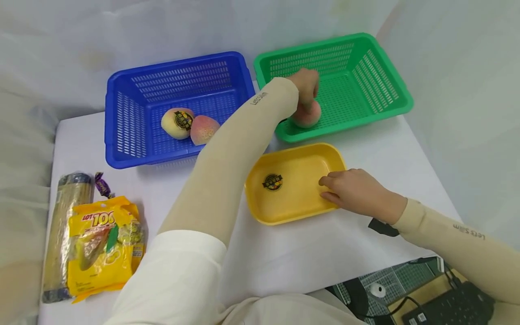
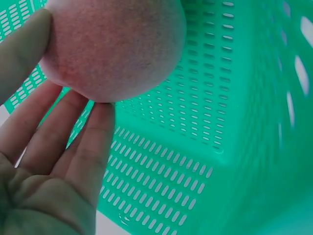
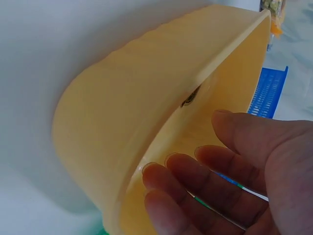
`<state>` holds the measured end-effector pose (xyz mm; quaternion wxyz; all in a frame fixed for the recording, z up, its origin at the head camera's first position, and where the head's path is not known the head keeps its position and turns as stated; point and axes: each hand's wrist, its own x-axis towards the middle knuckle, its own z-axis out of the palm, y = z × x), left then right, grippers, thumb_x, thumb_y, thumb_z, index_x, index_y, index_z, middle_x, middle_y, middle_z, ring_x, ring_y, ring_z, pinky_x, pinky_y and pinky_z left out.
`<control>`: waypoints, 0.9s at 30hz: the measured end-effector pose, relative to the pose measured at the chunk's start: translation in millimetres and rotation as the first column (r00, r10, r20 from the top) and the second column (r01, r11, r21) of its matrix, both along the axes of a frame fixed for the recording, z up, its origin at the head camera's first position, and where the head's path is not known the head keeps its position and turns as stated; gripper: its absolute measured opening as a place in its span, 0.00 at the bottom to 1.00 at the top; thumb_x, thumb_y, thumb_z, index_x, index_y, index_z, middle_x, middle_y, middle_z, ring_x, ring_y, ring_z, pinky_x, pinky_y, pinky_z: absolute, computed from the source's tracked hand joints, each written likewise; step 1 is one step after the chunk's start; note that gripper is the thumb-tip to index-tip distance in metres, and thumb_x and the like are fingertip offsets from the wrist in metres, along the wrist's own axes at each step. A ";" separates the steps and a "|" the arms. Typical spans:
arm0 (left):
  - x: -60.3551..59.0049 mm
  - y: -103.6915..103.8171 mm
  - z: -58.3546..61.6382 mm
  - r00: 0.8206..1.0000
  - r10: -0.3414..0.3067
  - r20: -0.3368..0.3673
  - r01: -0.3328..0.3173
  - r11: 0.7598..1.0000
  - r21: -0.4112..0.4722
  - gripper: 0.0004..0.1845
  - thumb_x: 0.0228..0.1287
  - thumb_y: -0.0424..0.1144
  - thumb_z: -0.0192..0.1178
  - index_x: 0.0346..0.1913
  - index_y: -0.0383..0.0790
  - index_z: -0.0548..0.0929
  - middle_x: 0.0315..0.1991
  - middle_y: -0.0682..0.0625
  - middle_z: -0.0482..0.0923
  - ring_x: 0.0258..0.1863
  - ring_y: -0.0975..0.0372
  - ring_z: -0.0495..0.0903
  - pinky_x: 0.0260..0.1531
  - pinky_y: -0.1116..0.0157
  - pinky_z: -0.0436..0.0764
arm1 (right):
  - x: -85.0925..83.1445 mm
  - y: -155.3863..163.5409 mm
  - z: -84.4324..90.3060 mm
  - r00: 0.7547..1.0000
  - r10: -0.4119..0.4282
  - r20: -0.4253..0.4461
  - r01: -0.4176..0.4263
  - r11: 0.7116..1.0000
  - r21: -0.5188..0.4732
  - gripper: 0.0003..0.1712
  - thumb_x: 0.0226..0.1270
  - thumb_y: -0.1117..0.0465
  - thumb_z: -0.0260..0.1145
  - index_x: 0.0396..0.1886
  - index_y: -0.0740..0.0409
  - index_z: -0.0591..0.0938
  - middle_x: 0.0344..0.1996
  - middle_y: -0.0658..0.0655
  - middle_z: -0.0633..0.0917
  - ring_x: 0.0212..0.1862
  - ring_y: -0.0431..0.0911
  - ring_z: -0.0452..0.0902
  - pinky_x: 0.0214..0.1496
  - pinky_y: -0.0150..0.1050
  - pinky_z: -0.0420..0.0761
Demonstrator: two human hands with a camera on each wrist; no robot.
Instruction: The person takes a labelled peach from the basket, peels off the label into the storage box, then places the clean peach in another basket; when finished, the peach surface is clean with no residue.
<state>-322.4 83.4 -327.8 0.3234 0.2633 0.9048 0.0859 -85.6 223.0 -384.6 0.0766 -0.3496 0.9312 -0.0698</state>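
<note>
My left hand reaches into the green basket and holds a pinkish peach near its front left corner. In the left wrist view, the thumb and fingertips pinch the peach from opposite sides. My right hand is over the right end of the yellow tray, its fingers loosely bent and holding nothing. In the right wrist view, the fingers are close to the tray's rim; whether they touch it I cannot tell. A round dark sticker lies on the tray's floor.
Two peaches sit in the blue basket at the back left; my left forearm partly covers its front edge. At the left lie a yellow candy bag, a long wrapped pack and a purple-wrapped candy.
</note>
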 end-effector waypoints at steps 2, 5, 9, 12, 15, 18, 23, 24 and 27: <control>-0.9 -1.4 -0.5 1.000 0.013 0.008 -0.013 1.000 -0.012 0.25 0.63 0.39 0.63 0.63 0.43 0.74 0.67 0.50 0.68 0.65 0.59 0.68 0.57 0.65 0.77 | 0.0 0.3 -0.1 1.000 0.000 -0.003 0.001 1.000 0.005 0.10 0.61 0.56 0.70 0.35 0.59 0.82 0.22 0.50 0.78 0.20 0.41 0.66 0.24 0.38 0.74; -3.0 -3.0 -2.8 1.000 0.023 0.009 -0.023 1.000 -0.019 0.24 0.62 0.39 0.64 0.61 0.43 0.75 0.66 0.50 0.69 0.65 0.59 0.68 0.56 0.65 0.77 | 0.1 0.7 -0.8 1.000 -0.004 -0.002 0.004 1.000 0.003 0.10 0.60 0.57 0.70 0.35 0.59 0.82 0.22 0.50 0.78 0.20 0.41 0.66 0.24 0.38 0.74; -7.1 -5.4 -6.4 1.000 0.030 0.003 -0.030 0.999 -0.025 0.23 0.60 0.40 0.65 0.59 0.43 0.77 0.64 0.50 0.71 0.62 0.60 0.70 0.54 0.66 0.78 | -1.2 -0.3 -2.4 1.000 0.002 0.003 -0.002 1.000 -0.002 0.10 0.60 0.57 0.70 0.35 0.59 0.82 0.23 0.50 0.79 0.20 0.41 0.66 0.24 0.38 0.74; -12.3 -14.1 -10.0 0.999 0.036 -0.012 -0.036 0.999 -0.025 0.23 0.60 0.41 0.65 0.59 0.42 0.77 0.63 0.50 0.72 0.61 0.60 0.71 0.53 0.66 0.78 | -6.6 -2.3 -3.8 1.000 0.024 0.002 -0.024 1.000 0.001 0.10 0.60 0.57 0.70 0.36 0.59 0.83 0.22 0.50 0.78 0.20 0.41 0.66 0.24 0.38 0.74; -18.9 -29.2 -9.4 0.998 0.039 -0.042 -0.039 0.999 0.006 0.27 0.60 0.45 0.65 0.62 0.43 0.76 0.64 0.49 0.72 0.63 0.59 0.70 0.53 0.65 0.79 | -13.6 -3.9 -5.7 0.999 0.048 -0.002 -0.048 0.999 -0.001 0.10 0.60 0.57 0.70 0.36 0.59 0.83 0.22 0.50 0.78 0.20 0.41 0.66 0.24 0.38 0.74; -24.3 -49.0 4.7 0.994 0.084 -0.064 -0.079 0.994 0.078 0.30 0.59 0.48 0.66 0.64 0.43 0.75 0.65 0.50 0.72 0.65 0.59 0.70 0.55 0.67 0.77 | -20.2 -3.9 -8.1 0.998 0.065 -0.008 -0.065 0.998 0.002 0.11 0.60 0.56 0.70 0.37 0.59 0.83 0.24 0.51 0.81 0.20 0.41 0.68 0.25 0.40 0.77; -28.0 -97.1 40.2 0.951 0.301 -0.066 -0.272 0.922 0.277 0.32 0.58 0.48 0.67 0.66 0.45 0.73 0.66 0.52 0.72 0.65 0.63 0.70 0.61 0.70 0.72 | -30.6 -2.9 -11.7 0.996 0.085 -0.003 -0.085 0.996 0.014 0.13 0.59 0.56 0.71 0.38 0.59 0.84 0.28 0.53 0.85 0.22 0.42 0.73 0.28 0.42 0.80; -27.8 -109.3 45.1 0.934 0.349 -0.075 -0.309 0.896 0.319 0.32 0.58 0.48 0.67 0.65 0.45 0.74 0.65 0.52 0.73 0.65 0.63 0.70 0.62 0.70 0.72 | -32.3 -2.5 -12.1 0.996 0.088 0.002 -0.088 0.996 0.013 0.13 0.59 0.56 0.71 0.39 0.59 0.84 0.29 0.53 0.85 0.23 0.43 0.74 0.28 0.42 0.80; -25.2 -151.0 54.7 0.882 0.465 -0.075 -0.395 0.817 0.420 0.31 0.59 0.47 0.66 0.66 0.44 0.73 0.65 0.50 0.73 0.64 0.61 0.70 0.64 0.68 0.70 | -36.4 0.0 -13.4 0.995 0.102 0.010 -0.102 0.995 0.013 0.13 0.60 0.56 0.70 0.39 0.59 0.84 0.30 0.53 0.85 0.24 0.43 0.76 0.28 0.42 0.81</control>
